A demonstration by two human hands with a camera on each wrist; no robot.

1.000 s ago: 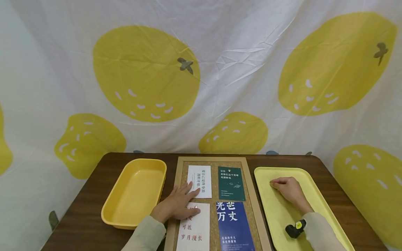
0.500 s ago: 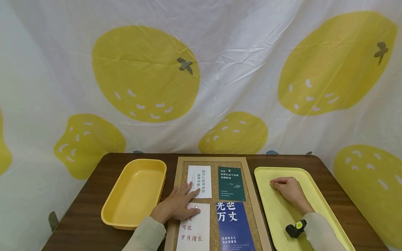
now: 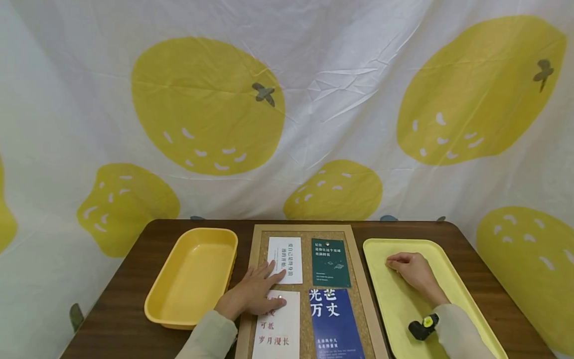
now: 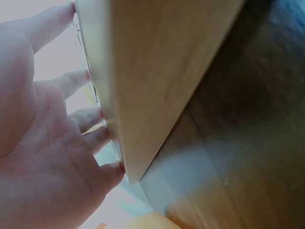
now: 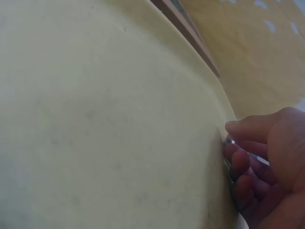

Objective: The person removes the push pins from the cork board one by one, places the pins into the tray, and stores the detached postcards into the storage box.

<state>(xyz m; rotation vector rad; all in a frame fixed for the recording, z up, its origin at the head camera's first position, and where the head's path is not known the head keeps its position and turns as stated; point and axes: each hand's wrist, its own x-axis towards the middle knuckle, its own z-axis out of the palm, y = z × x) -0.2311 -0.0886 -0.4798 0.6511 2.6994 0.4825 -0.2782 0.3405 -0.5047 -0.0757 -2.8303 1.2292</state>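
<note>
Small shiny item (image 5: 229, 141) pinched btwn thumb + index of R hand (image 3: 411, 273), mostly hidden by fingertips, exact type can't tell. It's at the far L part of the pale yellow tray (image 3: 394, 294), right at tray surface; contact w/ tray unclear. R hand's other fingers curled in under the index. L hand (image 3: 253, 293) released, fingers straight + spread, palm down on L side of cork board (image 3: 307, 286), fingertips meeting it per L wrist view. Fingers reach lower edge of upper white card (image 3: 293, 249) (text sideways), thumb over top of lower white card (image 3: 287, 326), just beside a pin (image 3: 280, 297). R column of board: green card (image 3: 332, 271) above, blue card (image 3: 336, 324) below, each w/ a pin near its top. Board sits btwn tray (R) and deeper yellow bin (image 3: 193, 274) (L), all on dark brown table (image 3: 116, 299). Black device (image 3: 420, 330) at R cuff, over tray. Lemon-print cloth (image 3: 341, 124) hangs behind table
</note>
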